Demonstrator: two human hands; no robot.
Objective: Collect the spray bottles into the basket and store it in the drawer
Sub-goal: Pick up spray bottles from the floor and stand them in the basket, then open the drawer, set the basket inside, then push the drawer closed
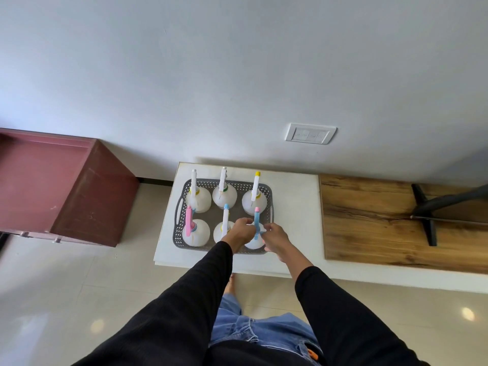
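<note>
Bright, even daylight, stronger from the left of the wall (237, 62). Round glare spots on the floor tiles (52, 286) at lower left and lower right. Soft shadow behind the white board (295, 207). Wide-angle bending at edges; slight softness on the cabinet (66, 186)

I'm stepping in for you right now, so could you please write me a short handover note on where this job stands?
Left hand and right hand: both on the front-right spray bottle in the basket; exact grip unclear.
Basket: grey, on the white tabletop, holding six spray bottles upright, three behind and three in front.
Done: no bottles visible outside the basket.
Left: release that bottle, lift the basket by its handles, and store it in the drawer. The maroon cabinet stands to the left; I can't confirm its drawer from here.
</note>
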